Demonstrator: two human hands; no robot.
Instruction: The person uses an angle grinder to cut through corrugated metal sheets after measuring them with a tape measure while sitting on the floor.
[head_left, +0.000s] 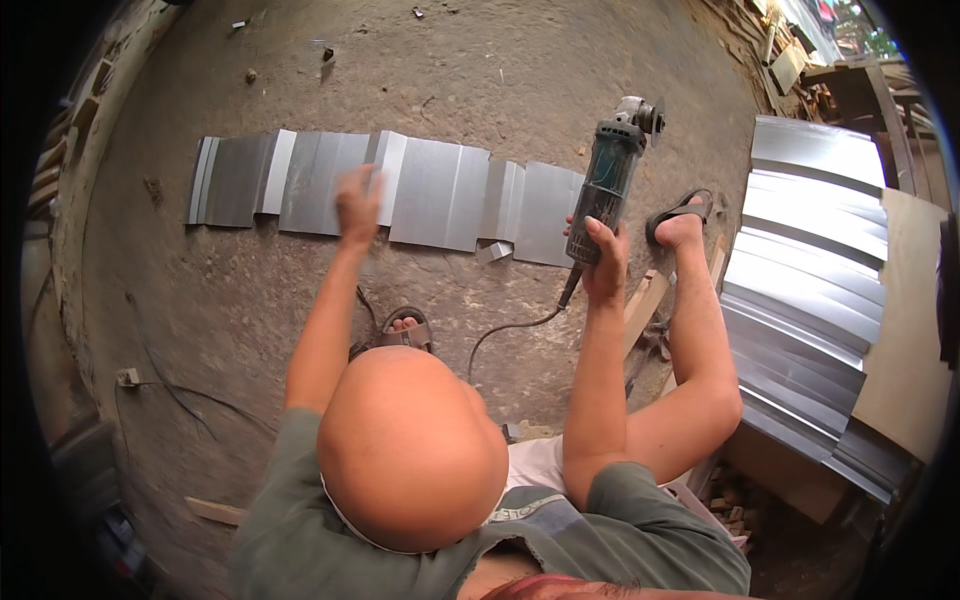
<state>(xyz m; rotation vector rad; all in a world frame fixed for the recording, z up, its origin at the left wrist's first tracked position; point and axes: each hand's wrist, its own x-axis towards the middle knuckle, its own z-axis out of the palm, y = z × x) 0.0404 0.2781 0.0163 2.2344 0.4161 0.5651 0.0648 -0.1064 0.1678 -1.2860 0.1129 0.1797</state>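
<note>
A long strip of ribbed sheet metal [435, 195] lies across the ground in front of me. My left hand [358, 205] is over its near edge, left of the middle. Motion smears those fingers, so their grip and any contact with the metal cannot be made out. My right hand [604, 258] is wrapped round the rear body of an angle grinder [610, 175], held raised past the strip's right end. The grinder's head and disc [658, 117] point up and away from me. A small bent metal offcut [494, 251] sits by the strip's near edge.
From the grinder a power cord [515, 326] trails toward my feet. Large ribbed metal sheets [800, 240] are on the right, beside a plywood panel [905, 320]. A wooden batten [643, 305] lies near my right leg. Thin cables [200, 392] cross the ground at left.
</note>
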